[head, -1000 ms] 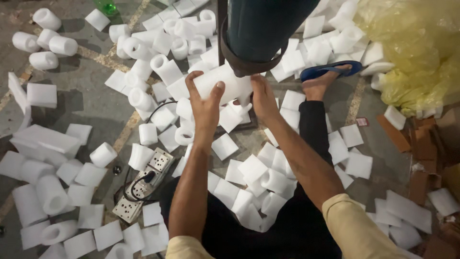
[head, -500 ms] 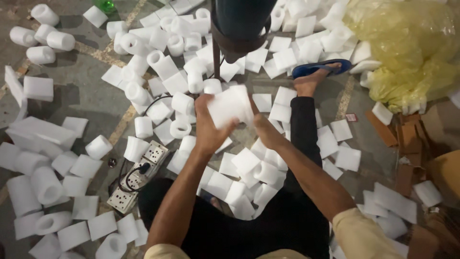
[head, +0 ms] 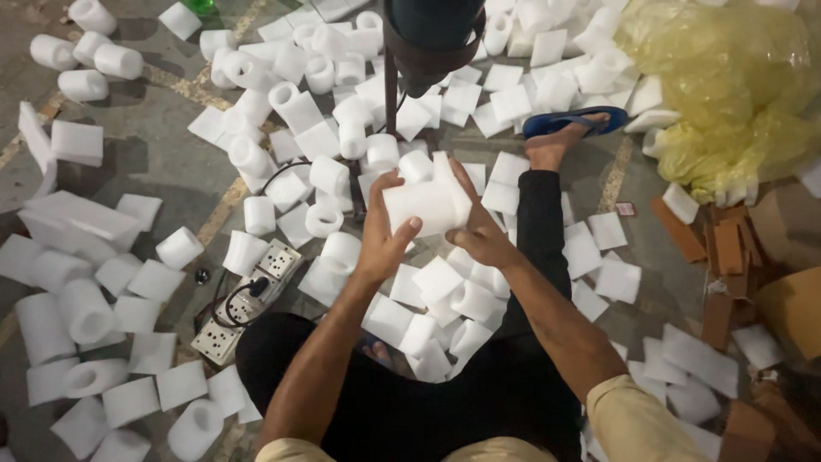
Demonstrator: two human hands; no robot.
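Both my hands hold one white foam block (head: 425, 204) in front of me, above the floor. My left hand (head: 384, 233) grips its left side with the thumb on the front face. My right hand (head: 475, 224) cups its right side from behind. A white foam cylinder (head: 416, 165) shows at the block's top edge; whether it belongs to the block I cannot tell. Just beyond the block hangs a dark round machine part on a thin post (head: 432, 34). I sit on the floor in black trousers, my right foot (head: 547, 147) stretched out in a blue sandal (head: 575, 121).
White foam squares and hollow foam cylinders (head: 342, 128) litter the grey floor all round. A white power strip (head: 244, 299) with black cables lies by my left knee. A yellow plastic bag (head: 735, 94) sits far right, brown cardboard scraps (head: 727, 248) below it.
My hands have drawn the foam block back from under the dark machine part toward my body and lowered it. The camera view shifted slightly with it.
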